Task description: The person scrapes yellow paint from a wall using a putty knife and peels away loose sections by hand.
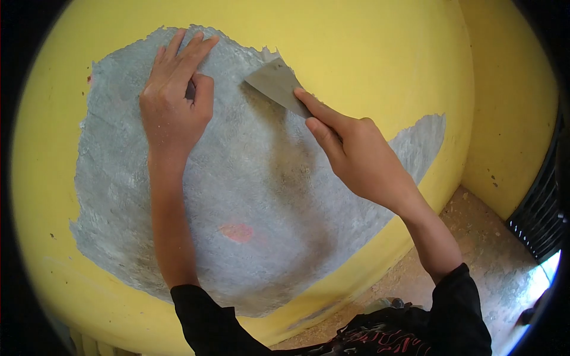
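My right hand grips a metal scraper, its wide blade pressed flat against the wall at the upper edge of a large bare grey patch. The blade's tip meets the ragged border of yellow paint. My left hand rests flat on the grey patch to the left of the blade, fingers pointing up and slightly apart, holding nothing. Both forearms reach up from black sleeves at the bottom of the view.
A small pink spot marks the grey patch low down. A second yellow wall meets this one at a corner on the right. A dusty concrete floor lies below, with a dark grille at the far right.
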`<state>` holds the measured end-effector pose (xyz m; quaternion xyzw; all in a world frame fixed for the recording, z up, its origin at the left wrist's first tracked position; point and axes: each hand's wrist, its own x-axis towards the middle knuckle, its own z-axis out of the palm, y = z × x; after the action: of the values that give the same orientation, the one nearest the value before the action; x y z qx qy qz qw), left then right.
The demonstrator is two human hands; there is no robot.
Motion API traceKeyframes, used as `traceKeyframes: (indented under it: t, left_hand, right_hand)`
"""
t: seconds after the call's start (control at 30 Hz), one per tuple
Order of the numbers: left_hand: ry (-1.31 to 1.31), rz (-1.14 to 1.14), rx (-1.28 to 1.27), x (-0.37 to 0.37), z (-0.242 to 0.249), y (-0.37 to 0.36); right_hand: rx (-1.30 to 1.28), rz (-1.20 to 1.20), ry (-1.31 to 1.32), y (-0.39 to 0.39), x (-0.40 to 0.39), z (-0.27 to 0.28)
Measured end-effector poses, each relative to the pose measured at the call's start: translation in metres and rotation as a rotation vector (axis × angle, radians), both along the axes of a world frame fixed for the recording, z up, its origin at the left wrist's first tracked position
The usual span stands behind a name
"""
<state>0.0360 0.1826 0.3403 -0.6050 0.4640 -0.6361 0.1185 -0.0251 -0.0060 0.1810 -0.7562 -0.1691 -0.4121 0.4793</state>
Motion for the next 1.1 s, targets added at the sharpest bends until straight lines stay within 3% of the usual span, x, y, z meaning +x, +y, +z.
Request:
traceKeyframes:
  t: [0.47,0.67,0.97,1.03,1.1]
  left_hand:
    - [0.017,-0.016,-0.023,-0.002,0.0,-0.003]
    - [-0.023,0.01,0.018,0.001,-0.001,0.002]
    - [-0.005,-0.002,0.009,0.001,0.0,0.001]
    - [-0.024,-0.001,0.02,0.002,0.0,0.001]
    - [-0.019,0.001,0.027,0.001,0.0,0.001]
  right_hand:
    - [-0.039,-0.114,-0.051,0.004,0.004,0.022]
    - [-0.101,-0.026,0.059,0.005,-0.006,0.003]
    - [0.009,0.03,-0.019,-0.001,-0.007,0.002]
    - [-0.013,0.049,0.149,-0.011,-0.015,0.012]
    - [0.035,0.088,0.021,-0.013,0.001,0.003]
